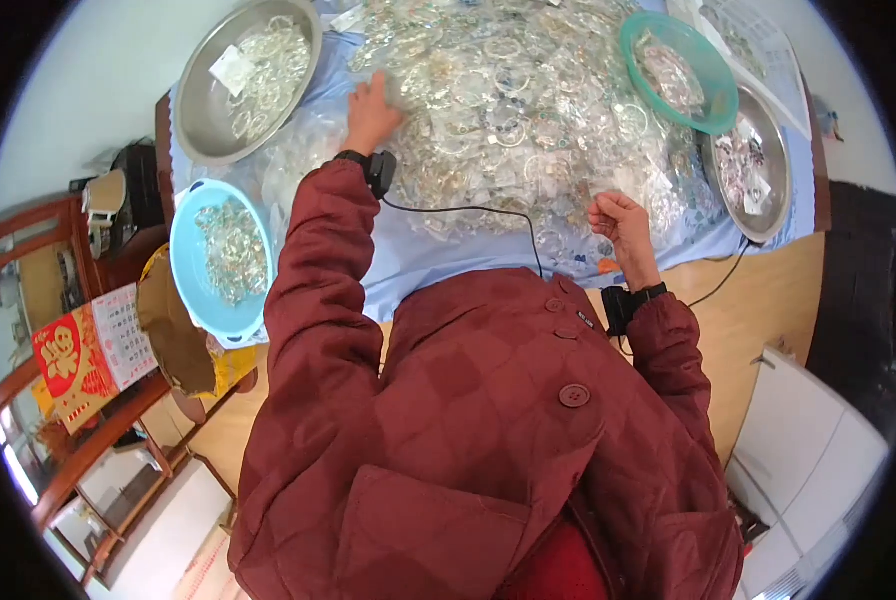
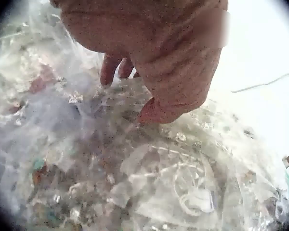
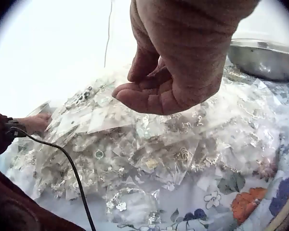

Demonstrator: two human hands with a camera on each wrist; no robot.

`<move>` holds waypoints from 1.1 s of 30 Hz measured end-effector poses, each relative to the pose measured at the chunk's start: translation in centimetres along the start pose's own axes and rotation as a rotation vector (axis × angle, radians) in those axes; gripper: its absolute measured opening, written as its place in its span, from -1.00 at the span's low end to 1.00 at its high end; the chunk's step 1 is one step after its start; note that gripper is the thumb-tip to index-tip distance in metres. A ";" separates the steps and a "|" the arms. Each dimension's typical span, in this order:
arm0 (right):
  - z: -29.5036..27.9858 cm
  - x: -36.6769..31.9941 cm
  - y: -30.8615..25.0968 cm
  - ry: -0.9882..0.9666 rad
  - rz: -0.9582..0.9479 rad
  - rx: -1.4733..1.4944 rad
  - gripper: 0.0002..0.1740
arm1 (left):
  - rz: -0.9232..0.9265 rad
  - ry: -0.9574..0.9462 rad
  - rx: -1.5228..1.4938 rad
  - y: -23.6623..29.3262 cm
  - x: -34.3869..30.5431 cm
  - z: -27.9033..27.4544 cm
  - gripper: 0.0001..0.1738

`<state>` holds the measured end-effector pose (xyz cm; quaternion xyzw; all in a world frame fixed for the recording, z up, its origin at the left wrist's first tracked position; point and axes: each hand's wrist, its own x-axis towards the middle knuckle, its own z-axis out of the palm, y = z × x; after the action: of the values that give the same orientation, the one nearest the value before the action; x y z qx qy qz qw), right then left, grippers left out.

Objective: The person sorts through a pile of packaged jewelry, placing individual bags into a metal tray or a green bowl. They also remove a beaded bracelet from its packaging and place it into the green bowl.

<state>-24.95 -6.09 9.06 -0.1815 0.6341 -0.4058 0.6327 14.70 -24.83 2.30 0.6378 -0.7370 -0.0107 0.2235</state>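
Note:
A wide heap of small clear plastic bags with jewellery (image 1: 508, 120) covers the cloth. My left hand (image 1: 371, 112) reaches over the heap's left side, fingers and thumb apart, tips down at the bags. In the left wrist view the thumb (image 2: 151, 113) is low over the clear plastic. My right hand (image 1: 623, 225) hovers at the near right edge of the heap, fingers loosely bent. From the right wrist, the thumb and fingertips (image 3: 127, 94) come close together with nothing visible between them. Clear bags (image 3: 111, 115) lie below and behind this hand.
A steel basin (image 1: 203, 125) and a light blue basin (image 1: 183, 260), both holding bagged pieces, stand on the left. On the right are a green basket (image 1: 728, 100), another steel basin (image 1: 783, 150) and a white crate (image 1: 793, 85). A black cable (image 1: 468, 208) runs from the left wrist.

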 end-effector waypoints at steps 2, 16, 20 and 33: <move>-0.1 -0.8 0.6 0.035 0.005 0.013 -0.85 | -0.041 -0.186 0.002 -0.7 1.0 -0.2 -0.51; 3.1 -1.1 2.3 0.052 0.003 0.023 -0.81 | -0.142 -0.148 -0.734 6.0 3.0 -7.2 -0.65; 4.1 0.0 0.5 -0.062 0.009 0.040 -0.81 | -0.132 -0.223 -1.035 12.8 3.7 -6.0 -0.55; -0.2 8.6 -6.0 0.315 -1.185 -1.172 -0.58 | -0.339 0.064 -0.487 2.6 5.3 -1.2 -0.37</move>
<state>-28.01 -16.12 7.87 -0.7237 0.6227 -0.2967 0.0233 12.24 -29.01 5.78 0.6794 -0.5885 -0.2040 0.3880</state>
